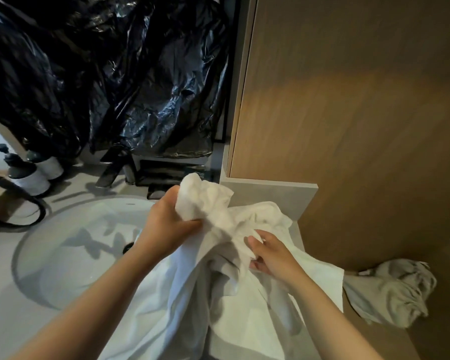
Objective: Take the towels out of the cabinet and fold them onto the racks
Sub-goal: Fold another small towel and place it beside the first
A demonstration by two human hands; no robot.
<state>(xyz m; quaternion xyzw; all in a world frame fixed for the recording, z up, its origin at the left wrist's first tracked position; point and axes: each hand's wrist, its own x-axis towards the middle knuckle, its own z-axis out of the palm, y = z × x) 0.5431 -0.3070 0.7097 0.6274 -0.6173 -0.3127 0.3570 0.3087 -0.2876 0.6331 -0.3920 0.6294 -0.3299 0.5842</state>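
1. A white towel [226, 302] is held bunched over the table [270, 190] edge, beside a sink [63, 255].
2. It is judged soft, light and limp, and best taken by its corners.
3. The left hand [170, 224] is raised, fingers [190, 224] clamped on a wad.
4. The right hand [270, 258] is held lower, fingers [255, 241] pinched on a fold.

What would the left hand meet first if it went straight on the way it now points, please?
The left hand grips the bunched white towel, so that comes first; beyond it, probably the grey ledge by the wooden panel, though depth is unclear.
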